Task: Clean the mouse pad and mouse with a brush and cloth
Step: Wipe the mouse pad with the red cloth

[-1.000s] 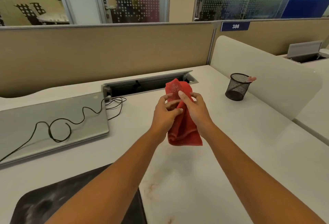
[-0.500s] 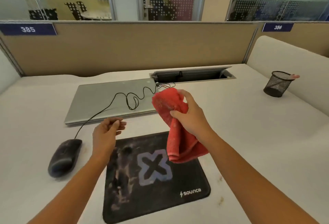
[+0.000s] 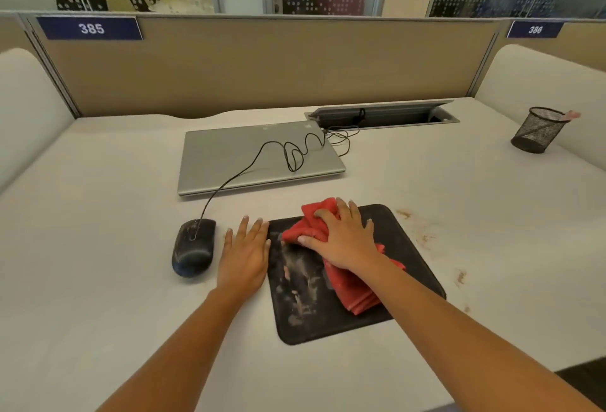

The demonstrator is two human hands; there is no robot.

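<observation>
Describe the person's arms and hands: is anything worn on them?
Both forearms are bare right up to the frame edge: no sleeves show. The left hand and right hand wear no gloves, and no rings, watch or bracelet are visible. The fingernails look short and unpainted.

White desk [image 3: 426, 182] (brown-stained at right), black mouse pad [image 3: 410, 247], mouse [image 3: 193, 247], closed laptop [image 3: 242, 156], mesh cup [image 3: 536, 131]

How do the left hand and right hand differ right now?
The left hand lies flat and empty on the desk, at the left edge of the mouse pad; the right hand presses the red cloth onto the pad. The left hand sits beside the mouse; the right is farther from it. Both are palm down with fingers spread.
</observation>
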